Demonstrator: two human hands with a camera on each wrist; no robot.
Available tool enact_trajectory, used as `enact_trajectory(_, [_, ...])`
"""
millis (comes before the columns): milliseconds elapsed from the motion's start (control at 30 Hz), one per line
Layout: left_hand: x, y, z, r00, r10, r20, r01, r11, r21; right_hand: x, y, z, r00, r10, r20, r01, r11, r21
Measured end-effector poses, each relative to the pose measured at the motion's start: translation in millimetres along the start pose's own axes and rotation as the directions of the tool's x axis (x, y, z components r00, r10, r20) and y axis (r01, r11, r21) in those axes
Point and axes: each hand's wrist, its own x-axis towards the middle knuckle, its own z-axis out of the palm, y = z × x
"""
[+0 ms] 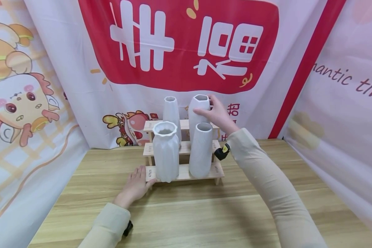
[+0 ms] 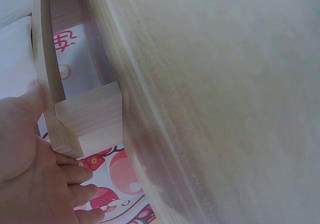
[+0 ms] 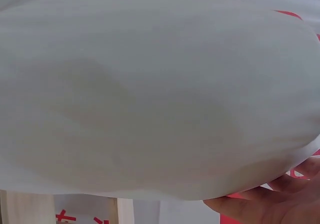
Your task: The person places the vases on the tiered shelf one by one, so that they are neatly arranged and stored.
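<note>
At the back right of a three-step wooden stand (image 1: 184, 171), my right hand (image 1: 216, 113) grips a white vase (image 1: 199, 107) near its faceted mouth, thumb on the front. That vase fills the right wrist view; its base is hidden behind a smooth tapered white vase (image 1: 201, 151) on the bottom step. My left hand (image 1: 135, 184) holds the left end of the bottom step; the left wrist view shows the thumb (image 2: 32, 99) on the board and fingers round its end. A ribbed white vase (image 1: 166, 155) with a scalloped rim stands beside it, before a slim white vase (image 1: 171, 110).
The stand sits on a wood-grain table (image 1: 186, 220). Behind it hangs a printed cloth (image 1: 179, 79) with a red panel, close to the right hand. More printed cloth walls rise at the left (image 1: 18, 103) and the right.
</note>
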Motion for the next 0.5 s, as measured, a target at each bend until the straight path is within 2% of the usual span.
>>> enact_trajectory(500, [-1.0,0.9,0.0,1.0,0.003,-0.006,-0.003,1.0,0.006,-1.9,2.3,-2.4,0.999,0.009,0.031,-0.008,1.0,-0.02])
